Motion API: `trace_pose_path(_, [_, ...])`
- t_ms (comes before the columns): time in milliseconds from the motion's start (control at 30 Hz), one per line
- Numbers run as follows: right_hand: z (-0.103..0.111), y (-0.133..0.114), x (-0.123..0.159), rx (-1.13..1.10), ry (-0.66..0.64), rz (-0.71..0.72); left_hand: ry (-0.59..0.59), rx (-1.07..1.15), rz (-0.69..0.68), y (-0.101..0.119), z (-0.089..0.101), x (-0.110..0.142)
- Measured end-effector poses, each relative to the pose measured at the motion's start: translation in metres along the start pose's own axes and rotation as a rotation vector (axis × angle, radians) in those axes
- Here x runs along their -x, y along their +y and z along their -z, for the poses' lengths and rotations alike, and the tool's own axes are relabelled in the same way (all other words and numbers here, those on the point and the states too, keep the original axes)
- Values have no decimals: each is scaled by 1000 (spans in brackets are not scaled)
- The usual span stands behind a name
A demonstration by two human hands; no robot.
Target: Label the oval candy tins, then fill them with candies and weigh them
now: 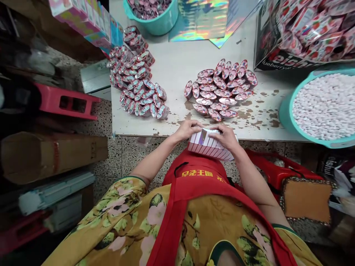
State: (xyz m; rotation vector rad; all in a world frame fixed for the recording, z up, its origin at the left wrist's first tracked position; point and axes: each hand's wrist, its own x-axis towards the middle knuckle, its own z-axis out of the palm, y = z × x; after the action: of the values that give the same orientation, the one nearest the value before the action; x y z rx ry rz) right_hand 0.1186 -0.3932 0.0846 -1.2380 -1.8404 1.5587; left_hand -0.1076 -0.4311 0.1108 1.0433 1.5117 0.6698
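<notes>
Against the table's front edge, just above the red apron (pixel 199 173), is a small white box (pixel 210 150) with dark pinkish stripes and a purple patch. My left hand (pixel 188 130) grips its upper left corner, fingers bent over the top. My right hand (pixel 225 137) is wrapped round the box's right side, with thumb and fingers on its upper face. Whether the box's top is fully closed cannot be made out. Just beyond my hands stands a cluster of small oval packs (pixel 220 92) with pink and silver ends. A second, denser group of similar packs (pixel 138 83) stands to the left.
On the worn white table (pixel 174 70) are a teal tub of pinkish pieces (pixel 159 24), shiny holographic sheets (pixel 199 22) and a row of colourful boxes (pixel 85 18). At right are a carton of strawberry-print packets (pixel 266 59) and a teal basin of small white pieces (pixel 287 107).
</notes>
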Motion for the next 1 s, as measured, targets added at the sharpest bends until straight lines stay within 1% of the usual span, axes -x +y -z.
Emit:
trace_pose_path(133, [-8, 13, -29, -24, -4, -111, 44, 240, 68, -20, 7, -27])
trace_pose_path(233, [-9, 17, -45, -48, -23, -152, 35, 378, 112, -25, 13, -39])
trace_pose_path(300, [-9, 13, -49, -21, -27, -135, 8, 356, 85, -23, 18, -40])
trace_pose_path(400, [-11, 4, -45, 38, 7, -44, -13, 191, -39, -18, 28, -34])
trace_pose_path(500, [-18, -3, -36, 136, 91, 80, 36, 25, -142, -15, 35, -25])
trace_pose_path(600, [-27, -5, -29, 238, 140, 149, 80, -39, -173, -17, 39, -20])
trace_pose_path(667, [-32, -3, -28, 281, 141, 161, 88, -31, -167, -20, 39, -18])
trace_pose_path(767, [-35, -1, -31, 294, 147, 162, 109, 63, -137, -26, 39, -19])
trace_pose_path(900, [-35, 0, -39, 244, 130, 117, 109, 238, -42, -30, 41, -27])
trace_pose_path(1000, [-31, 0, -48, 179, 95, 65, 113, 342, -3, -31, 40, -38])
